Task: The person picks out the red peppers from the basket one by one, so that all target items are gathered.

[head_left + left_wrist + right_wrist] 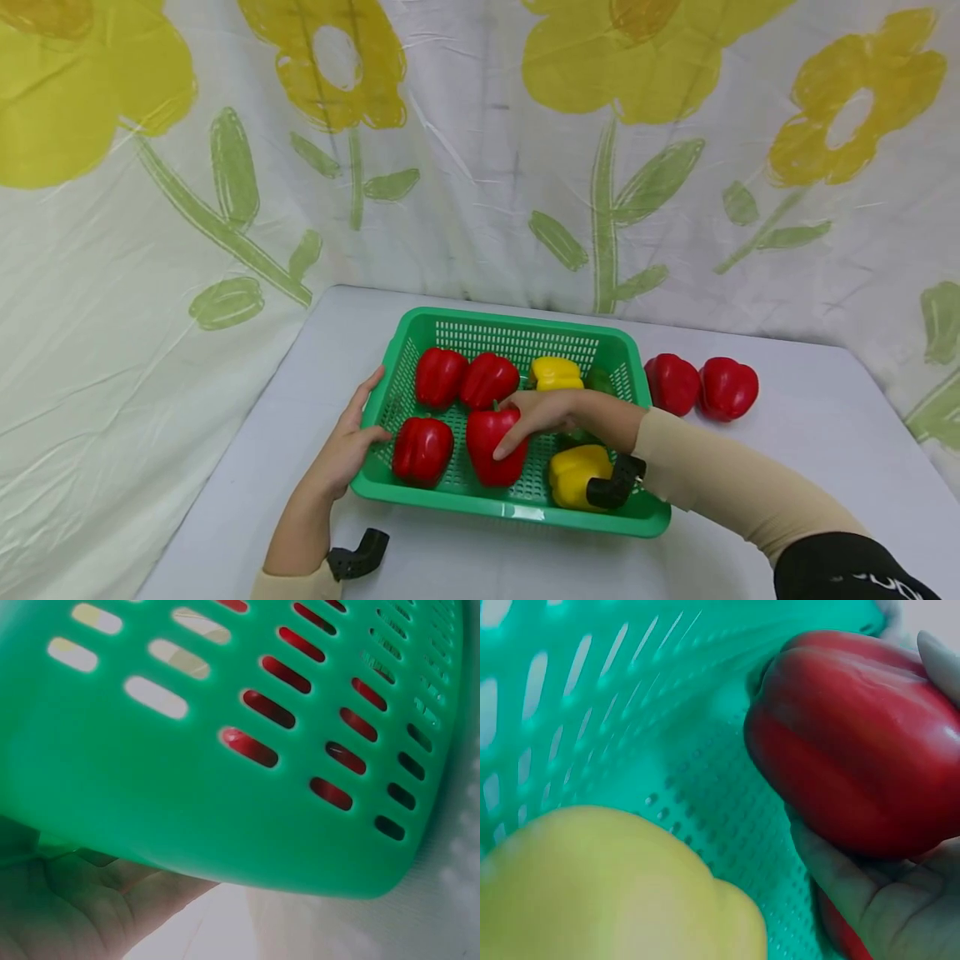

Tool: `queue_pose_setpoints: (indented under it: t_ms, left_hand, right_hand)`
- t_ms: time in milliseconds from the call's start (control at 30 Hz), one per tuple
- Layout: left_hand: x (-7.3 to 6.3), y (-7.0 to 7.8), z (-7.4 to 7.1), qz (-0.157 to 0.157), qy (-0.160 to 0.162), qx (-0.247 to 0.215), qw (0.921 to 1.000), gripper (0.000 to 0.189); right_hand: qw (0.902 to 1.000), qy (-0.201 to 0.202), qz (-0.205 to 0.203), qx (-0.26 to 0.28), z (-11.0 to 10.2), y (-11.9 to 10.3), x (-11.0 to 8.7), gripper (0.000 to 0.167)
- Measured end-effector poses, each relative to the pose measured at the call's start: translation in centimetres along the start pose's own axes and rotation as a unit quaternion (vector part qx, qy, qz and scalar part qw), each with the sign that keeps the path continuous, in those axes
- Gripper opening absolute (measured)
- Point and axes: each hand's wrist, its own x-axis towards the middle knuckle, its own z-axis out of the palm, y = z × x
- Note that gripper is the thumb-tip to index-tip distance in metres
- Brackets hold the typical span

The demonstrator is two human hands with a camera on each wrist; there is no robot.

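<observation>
My right hand (542,412) grips a red bell pepper (486,446) inside a green plastic basket (480,500). In the right wrist view, the fingers and thumb lie on opposite sides of that pepper (855,742). At the basket's left end my left hand (341,446) holds the rim, its thumb over the edge. Three more red peppers lie on the basket's left side, one of them nearest the left thumb (422,452). A yellow pepper (557,372) is at the back and another yellow pepper (577,473) at the front right. Something green (599,381) is partly hidden behind my right arm.
Two red peppers (672,383) lie side by side on the white table (795,433), right of the basket. A flower-printed cloth (465,208) hangs behind the table. Black wrist mounts (360,556) stick out from both forearms, the right one over the front yellow pepper.
</observation>
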Motion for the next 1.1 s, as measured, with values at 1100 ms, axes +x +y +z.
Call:
queue_pose_setpoints:
  t_ms: [1100]
  left_hand:
    - [0.1,-0.3,-0.1,0.008,-0.002,0.001,1.0000,0.083]
  right_hand:
    - [0.9986,0.020,-0.041,0.028,-0.9,0.3,-4.8,0.076]
